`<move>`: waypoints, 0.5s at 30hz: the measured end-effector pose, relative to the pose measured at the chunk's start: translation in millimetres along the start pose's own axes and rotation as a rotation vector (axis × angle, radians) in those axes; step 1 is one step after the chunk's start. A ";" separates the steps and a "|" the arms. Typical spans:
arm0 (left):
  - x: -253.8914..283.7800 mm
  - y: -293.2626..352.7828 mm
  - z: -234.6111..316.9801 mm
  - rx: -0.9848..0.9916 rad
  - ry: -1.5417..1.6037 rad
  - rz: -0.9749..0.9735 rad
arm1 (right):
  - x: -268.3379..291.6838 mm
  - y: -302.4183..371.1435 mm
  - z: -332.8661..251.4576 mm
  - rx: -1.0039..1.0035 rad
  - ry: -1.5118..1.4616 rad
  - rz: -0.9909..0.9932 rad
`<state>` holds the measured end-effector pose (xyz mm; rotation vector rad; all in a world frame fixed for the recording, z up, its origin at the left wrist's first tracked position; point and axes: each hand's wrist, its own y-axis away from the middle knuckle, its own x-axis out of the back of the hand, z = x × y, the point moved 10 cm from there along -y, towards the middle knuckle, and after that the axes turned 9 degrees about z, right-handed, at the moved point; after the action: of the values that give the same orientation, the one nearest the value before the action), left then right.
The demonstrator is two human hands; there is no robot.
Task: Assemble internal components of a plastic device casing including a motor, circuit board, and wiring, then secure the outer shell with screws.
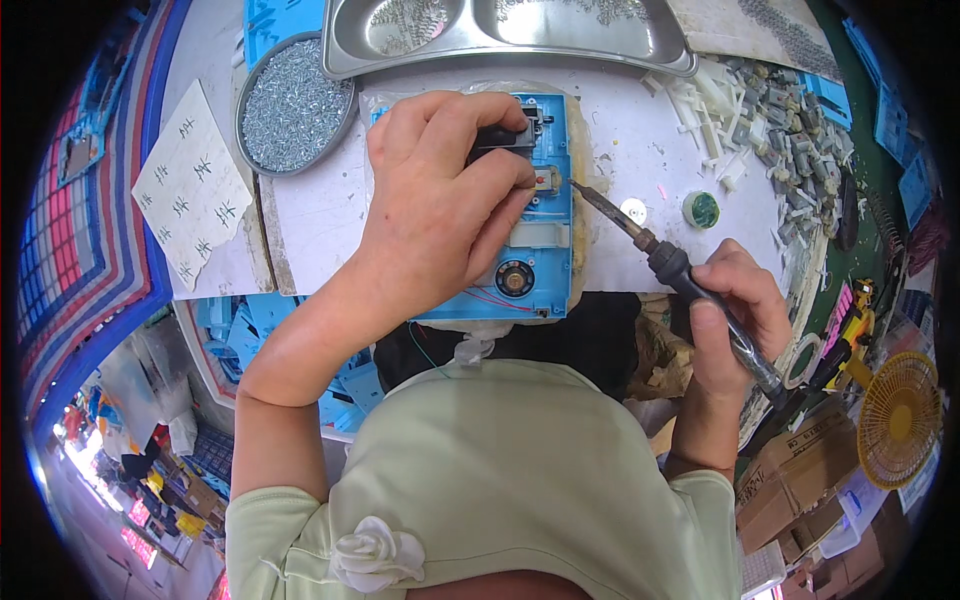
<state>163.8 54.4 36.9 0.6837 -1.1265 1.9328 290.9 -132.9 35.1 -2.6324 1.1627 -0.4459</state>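
On the white table before me lies a blue plastic housing [540, 298], fitted with a small round speaker [515, 279], thin red wires, a white strip [540, 235] and a black part [528, 132]. My left hand [425, 190] covers much of its left side. Thumb and index finger are pinched beside a small metal-edged component [546, 181]; whatever lies between them is hidden. My right hand [740, 310] grips a soldering iron [676, 272] by its dark handle. The iron's tip points left, at the housing's right edge near that component.
Behind the housing is a metal tray [510, 45] of small parts. A round dish [243, 140] of metal pieces and marked paper [195, 190] are left. Rightward are a small green-filled tub [701, 210], a white disc [634, 210], heaped plastic parts [780, 130] and a yellow fan [900, 420].
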 end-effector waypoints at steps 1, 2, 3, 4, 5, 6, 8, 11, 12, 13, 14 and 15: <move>-0.4 0.0 -0.2 0.002 0.005 -0.002 | 0.2 -0.1 -0.1 0.000 -0.005 0.002; -0.6 0.0 -0.4 0.005 0.009 -0.004 | 0.3 -0.2 -0.1 0.000 -0.012 0.003; -0.3 -0.2 -0.1 0.003 0.001 -0.006 | 0.2 -0.3 -0.7 0.009 -0.016 0.005; 0.3 -0.5 0.5 0.002 -0.007 -0.007 | -0.1 -0.5 -1.1 0.018 -0.020 0.008; 0.6 -1.1 0.9 -0.001 -0.015 -0.008 | 0.1 -1.0 -1.8 0.027 -0.023 0.011; 1.0 -1.4 1.1 0.000 -0.011 -0.007 | 0.2 -1.2 -2.0 0.025 -0.021 0.007; 1.4 -1.8 1.5 0.000 -0.005 -0.006 | 1.0 -1.1 -2.7 0.023 -0.018 0.000; 0.5 -1.6 1.4 0.002 -0.009 -0.008 | 2.2 -1.0 -3.1 0.030 -0.008 0.007; 0.5 -1.8 1.2 0.003 -0.010 -0.011 | 2.3 -1.1 -3.1 0.028 -0.007 0.007; 0.6 -2.0 0.9 0.003 -0.012 -0.014 | 2.2 -1.3 -3.1 0.026 -0.006 0.007; 0.2 -2.1 0.7 0.004 -0.012 -0.017 | 2.1 -1.1 -2.8 0.024 -0.005 0.007; 0.0 -2.3 0.7 0.004 -0.012 -0.018 | 2.1 -1.0 -3.1 0.030 -0.004 0.009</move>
<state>165.7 54.5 38.3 0.7064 -1.1208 1.9189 291.7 -134.1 38.6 -2.6005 1.1572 -0.4521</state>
